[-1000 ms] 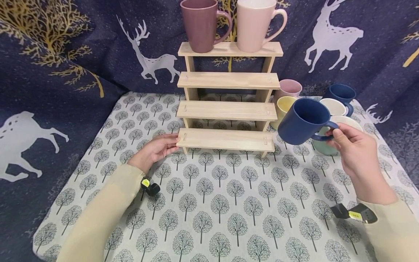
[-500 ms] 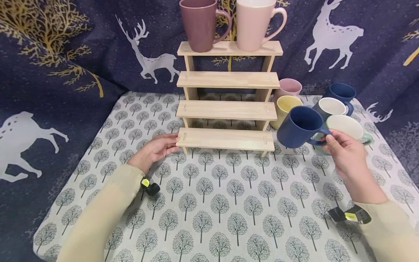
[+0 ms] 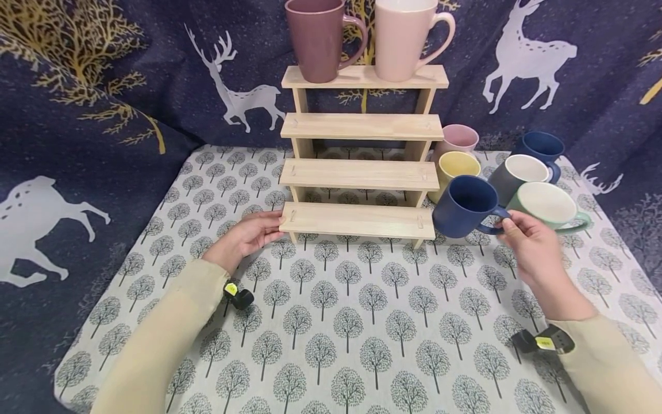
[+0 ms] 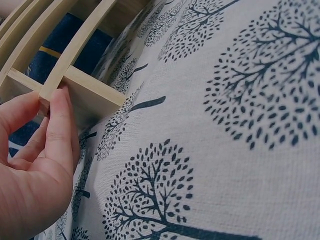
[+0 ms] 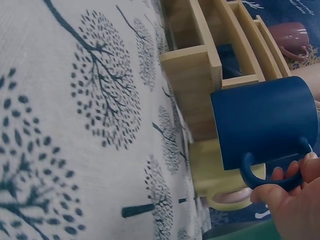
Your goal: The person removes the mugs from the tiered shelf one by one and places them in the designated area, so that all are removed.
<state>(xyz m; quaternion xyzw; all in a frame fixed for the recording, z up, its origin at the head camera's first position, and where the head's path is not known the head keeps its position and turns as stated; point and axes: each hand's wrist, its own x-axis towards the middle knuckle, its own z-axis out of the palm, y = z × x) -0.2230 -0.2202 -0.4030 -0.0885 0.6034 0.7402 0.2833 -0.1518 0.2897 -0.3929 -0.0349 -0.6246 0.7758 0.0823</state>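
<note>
My right hand [image 3: 532, 244] grips the handle of a navy blue mug [image 3: 462, 208], thumb and fingers pinching the loop. The mug is near upright, beside the right end of the lowest board of a stepped wooden rack [image 3: 357, 219]. In the right wrist view the mug [image 5: 265, 122] overlaps the rack's end and a yellow mug [image 5: 212, 167]. My left hand [image 3: 256, 233] pinches the left end of that lowest board. The left wrist view has the thumb on one face of the board [image 4: 82, 42] and fingers curled under it.
A plum mug [image 3: 316, 40] and a pale pink mug [image 3: 405, 40] stand on the top board. Right of the rack cluster a pink mug [image 3: 460, 136], a grey mug [image 3: 509, 178], a mint green mug [image 3: 543, 210] and another navy mug [image 3: 543, 146]. A tree-print cloth [image 3: 362, 322] covers the table.
My right hand has carried the navy mug left and down, from in front of the grey and green mugs to the lowest board's right end. My left hand has stayed put.
</note>
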